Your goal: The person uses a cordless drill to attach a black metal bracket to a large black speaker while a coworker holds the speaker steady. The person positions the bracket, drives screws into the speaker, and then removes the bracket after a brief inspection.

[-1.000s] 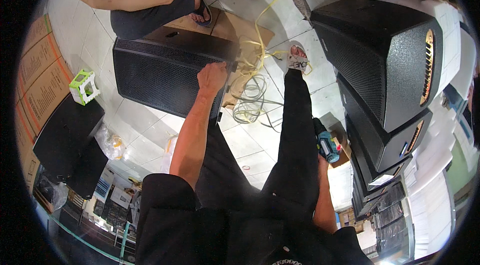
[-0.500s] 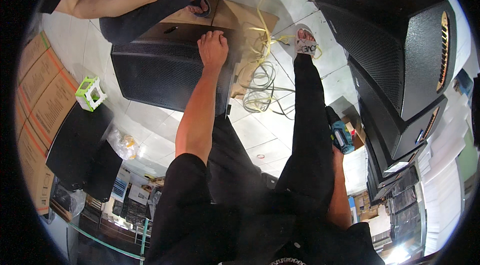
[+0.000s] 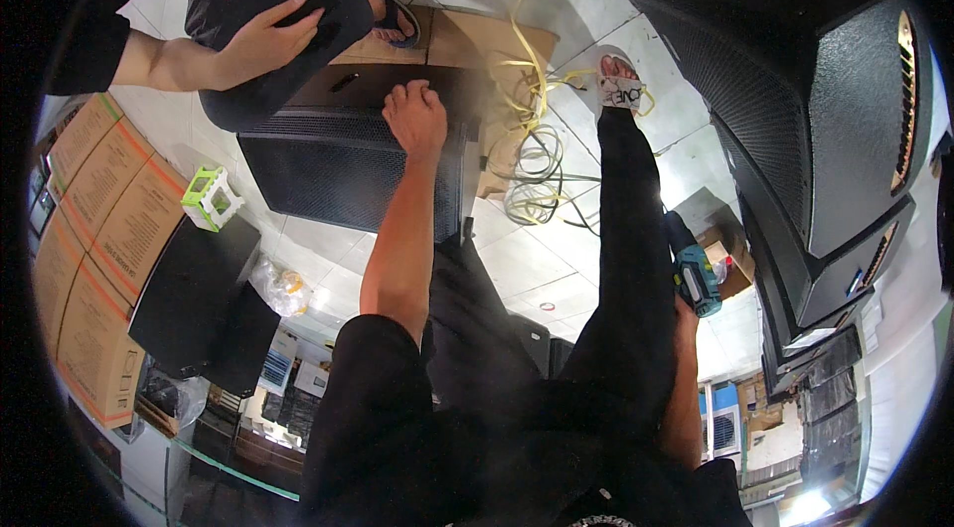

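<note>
A black loudspeaker cabinet (image 3: 338,164) with a mesh grille lies on the floor in front of me. My left hand (image 3: 415,118) rests on its upper right part, knuckles up and fingers curled; whatever is under the fingertips is hidden. Low beside my right leg, my right hand (image 3: 685,316) grips a teal and black cordless drill (image 3: 696,274) by its lower end. The drill's front end points away from me, apart from the cabinet.
Tall black loudspeakers (image 3: 765,60) line the right side. An open carton (image 3: 733,264) stands by the drill. Yellow strapping (image 3: 537,169) lies coiled on the floor. Left are stacked cartons (image 3: 109,199) and a green-white stool (image 3: 211,197). Across the cabinet, a co-worker's hand (image 3: 263,50) is raised.
My view has shifted, so most things sit further right. My left hand has moved slightly left on the cabinet, its fingers more curled. The co-worker's hand has come lower and nearer the left.
</note>
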The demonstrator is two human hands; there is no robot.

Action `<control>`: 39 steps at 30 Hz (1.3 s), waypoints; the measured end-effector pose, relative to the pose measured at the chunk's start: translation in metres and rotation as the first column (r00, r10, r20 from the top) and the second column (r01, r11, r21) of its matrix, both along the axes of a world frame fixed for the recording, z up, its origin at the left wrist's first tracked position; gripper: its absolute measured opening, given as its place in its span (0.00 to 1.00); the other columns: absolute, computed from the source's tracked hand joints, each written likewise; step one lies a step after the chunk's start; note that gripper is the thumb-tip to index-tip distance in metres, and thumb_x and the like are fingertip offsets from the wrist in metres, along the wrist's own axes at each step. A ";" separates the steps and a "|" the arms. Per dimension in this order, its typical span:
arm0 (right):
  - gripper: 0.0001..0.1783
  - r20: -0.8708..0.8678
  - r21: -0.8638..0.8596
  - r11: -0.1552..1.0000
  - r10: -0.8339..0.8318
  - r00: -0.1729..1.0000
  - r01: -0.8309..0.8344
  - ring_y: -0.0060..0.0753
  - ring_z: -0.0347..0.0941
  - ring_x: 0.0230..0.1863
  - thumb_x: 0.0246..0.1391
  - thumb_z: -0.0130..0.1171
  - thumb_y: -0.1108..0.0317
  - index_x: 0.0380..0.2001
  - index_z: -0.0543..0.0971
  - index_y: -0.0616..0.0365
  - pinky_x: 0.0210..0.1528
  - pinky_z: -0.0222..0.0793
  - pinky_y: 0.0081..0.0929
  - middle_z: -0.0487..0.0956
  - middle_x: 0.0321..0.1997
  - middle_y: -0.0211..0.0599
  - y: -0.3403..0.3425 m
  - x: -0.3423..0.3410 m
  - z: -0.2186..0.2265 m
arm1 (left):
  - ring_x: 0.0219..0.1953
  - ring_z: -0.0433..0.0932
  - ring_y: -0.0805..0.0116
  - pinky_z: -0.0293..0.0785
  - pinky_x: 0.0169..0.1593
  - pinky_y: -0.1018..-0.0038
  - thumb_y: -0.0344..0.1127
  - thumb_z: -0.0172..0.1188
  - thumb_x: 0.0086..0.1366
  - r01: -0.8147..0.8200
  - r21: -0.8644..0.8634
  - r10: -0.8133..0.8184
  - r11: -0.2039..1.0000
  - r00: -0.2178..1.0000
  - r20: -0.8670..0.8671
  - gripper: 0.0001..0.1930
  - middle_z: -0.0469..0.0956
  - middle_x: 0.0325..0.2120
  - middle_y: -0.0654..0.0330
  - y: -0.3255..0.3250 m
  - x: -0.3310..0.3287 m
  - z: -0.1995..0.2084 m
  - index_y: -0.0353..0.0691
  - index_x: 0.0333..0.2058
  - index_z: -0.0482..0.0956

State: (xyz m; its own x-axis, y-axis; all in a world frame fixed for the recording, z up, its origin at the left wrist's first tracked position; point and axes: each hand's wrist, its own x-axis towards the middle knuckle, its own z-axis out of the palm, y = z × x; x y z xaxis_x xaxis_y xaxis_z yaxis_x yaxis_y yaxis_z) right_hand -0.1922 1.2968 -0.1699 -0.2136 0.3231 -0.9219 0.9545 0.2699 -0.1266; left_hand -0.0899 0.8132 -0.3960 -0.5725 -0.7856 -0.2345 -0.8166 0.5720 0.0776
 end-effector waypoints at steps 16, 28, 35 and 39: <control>0.23 -0.116 0.145 0.957 0.270 0.956 -0.253 0.38 0.73 0.53 0.59 0.62 0.63 0.54 0.76 0.64 0.55 0.68 0.31 0.77 0.54 0.39 -0.018 -0.016 0.011 | 0.47 0.68 0.48 0.64 0.54 0.56 0.31 0.54 0.60 0.081 0.070 -0.084 0.994 0.996 0.043 0.14 0.71 0.41 0.49 0.008 -0.009 -0.021 0.36 0.45 0.76; 0.23 -0.109 0.131 0.941 0.326 0.939 -0.312 0.36 0.72 0.52 0.59 0.62 0.62 0.54 0.77 0.63 0.56 0.68 0.31 0.77 0.55 0.38 0.009 -0.006 0.001 | 0.49 0.69 0.50 0.66 0.54 0.60 0.32 0.57 0.57 -0.019 0.090 0.000 0.996 0.979 0.202 0.13 0.71 0.42 0.50 0.005 -0.009 -0.022 0.38 0.41 0.77; 0.22 -0.115 0.158 0.904 0.415 0.902 -0.396 0.41 0.72 0.49 0.60 0.61 0.62 0.53 0.77 0.64 0.55 0.67 0.36 0.78 0.52 0.41 0.000 -0.011 0.005 | 0.52 0.69 0.49 0.65 0.59 0.57 0.33 0.50 0.66 -0.071 0.153 0.031 0.986 0.967 0.252 0.14 0.72 0.46 0.48 0.003 -0.012 -0.021 0.39 0.47 0.78; 0.25 0.008 0.204 0.904 0.382 0.924 -0.375 0.41 0.71 0.50 0.59 0.62 0.60 0.55 0.76 0.64 0.56 0.66 0.36 0.77 0.54 0.42 -0.009 -0.019 0.014 | 0.50 0.72 0.49 0.68 0.57 0.57 0.33 0.49 0.67 -0.092 0.153 0.059 0.984 0.977 0.207 0.13 0.72 0.45 0.49 0.003 -0.007 -0.023 0.40 0.46 0.78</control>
